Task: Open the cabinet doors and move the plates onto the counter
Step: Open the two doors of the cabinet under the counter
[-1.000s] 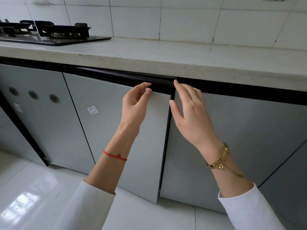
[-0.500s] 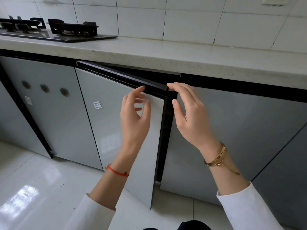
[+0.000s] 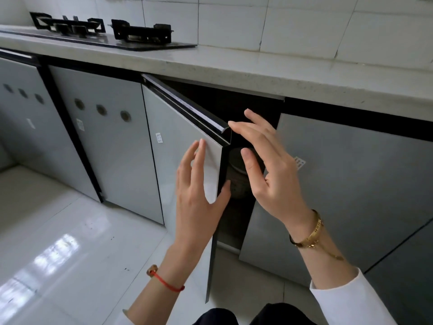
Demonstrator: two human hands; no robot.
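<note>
Fingers of the left hand (image 3: pixel 199 195) lie spread, gripping nothing, on the glossy grey left door (image 3: pixel 178 160), right hand (image 3: pixel 269 165) open beside its black rim, pale round plates (image 3: pixel 236 163) dim inside.

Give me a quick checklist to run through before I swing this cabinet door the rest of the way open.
1. Left door started: ok, it stands partly open, its free edge clear of the frame.
2. Left hand on the door: ok, open palm near its free edge.
3. Right hand placed: ok, index fingertip at the door's top corner, gripping nothing.
4. Right door open: not ok, it looks shut.
5. Plates located: cannot tell, only dim rounded dishware shows in the dark gap.
6. Counter has room: ok, bare to the right of the stove.
</note>
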